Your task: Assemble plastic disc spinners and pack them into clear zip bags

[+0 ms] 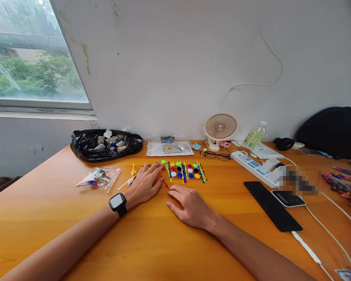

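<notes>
My left hand (146, 182), with a black-strapped watch (117, 202) on the wrist, lies palm down with fingers stretched over small plastic pieces and hides some of them. A thin red stick (165, 183) lies between my hands. The index fingertip of my right hand (191, 205) rests at its near end, with the thumb held apart below. Beyond, colourful round discs (190, 170) sit in short columns between coloured arrow-tipped sticks (183, 173). A yellow stick with a disc (133, 170) and a white stick (124, 185) show left of my left hand.
A clear bag of plastic pieces (98, 179) lies left; a black plastic bag (105, 146) stands behind it. Along the back are a fan (220, 128), glasses (215, 155) and a bottle (254, 136). Right are a power strip (256, 168), black phone (272, 207), cables and pens (343, 181).
</notes>
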`<action>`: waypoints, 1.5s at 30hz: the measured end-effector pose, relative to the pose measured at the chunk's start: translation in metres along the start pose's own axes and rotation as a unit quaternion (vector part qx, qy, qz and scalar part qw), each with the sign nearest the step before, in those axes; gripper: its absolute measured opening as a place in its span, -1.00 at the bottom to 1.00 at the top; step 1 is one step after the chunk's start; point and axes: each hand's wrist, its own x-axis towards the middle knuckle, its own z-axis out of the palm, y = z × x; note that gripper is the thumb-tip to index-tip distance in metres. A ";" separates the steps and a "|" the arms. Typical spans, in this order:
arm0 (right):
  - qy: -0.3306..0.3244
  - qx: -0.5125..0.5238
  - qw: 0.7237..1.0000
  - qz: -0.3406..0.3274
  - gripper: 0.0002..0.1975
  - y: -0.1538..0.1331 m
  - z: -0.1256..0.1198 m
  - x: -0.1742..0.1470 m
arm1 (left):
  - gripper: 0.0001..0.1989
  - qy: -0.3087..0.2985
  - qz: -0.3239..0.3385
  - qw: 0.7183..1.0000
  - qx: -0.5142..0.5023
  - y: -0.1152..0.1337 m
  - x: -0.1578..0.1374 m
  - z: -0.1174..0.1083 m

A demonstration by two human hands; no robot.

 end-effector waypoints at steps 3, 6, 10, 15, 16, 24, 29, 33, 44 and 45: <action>0.004 0.021 1.000 0.012 -0.86 0.001 -0.001 -0.001 | -0.72 0.015 0.009 1.000 -0.017 0.011 -0.006 -0.008; 0.013 0.033 0.999 0.034 -0.89 0.003 -0.003 -0.003 | -0.78 -0.009 0.023 0.998 -0.060 0.027 -0.014 -0.015; 0.006 0.035 0.999 0.025 -0.81 0.005 -0.004 -0.004 | -0.78 -0.030 0.019 0.994 -0.101 0.039 -0.022 -0.016; -0.002 0.038 0.999 0.016 -0.82 0.007 -0.006 -0.006 | -0.73 -0.039 0.042 0.989 -0.139 0.039 -0.029 -0.018; -0.004 0.037 0.999 0.023 -0.85 0.008 -0.007 -0.006 | -0.74 -0.041 0.047 0.988 -0.143 0.039 -0.030 -0.019; -0.046 -0.015 0.998 0.029 -0.90 0.009 -0.009 -0.008 | -0.77 -0.072 0.063 0.985 -0.144 0.043 -0.029 -0.023; -0.046 -0.014 0.999 0.023 -0.90 0.007 -0.010 -0.009 | -0.64 -0.072 0.081 0.983 -0.146 0.044 -0.029 -0.025; -0.060 0.014 0.997 0.037 -0.91 0.006 -0.015 -0.010 | -0.71 -0.060 0.080 0.989 -0.106 0.045 -0.029 -0.025; -0.048 0.004 0.998 0.027 -0.91 0.006 -0.013 -0.011 | -0.82 -0.050 0.117 0.983 -0.132 0.044 -0.029 -0.027; -0.043 0.012 0.999 0.028 -0.93 0.005 -0.014 -0.012 | -0.84 -0.046 0.123 0.984 -0.124 0.043 -0.029 -0.027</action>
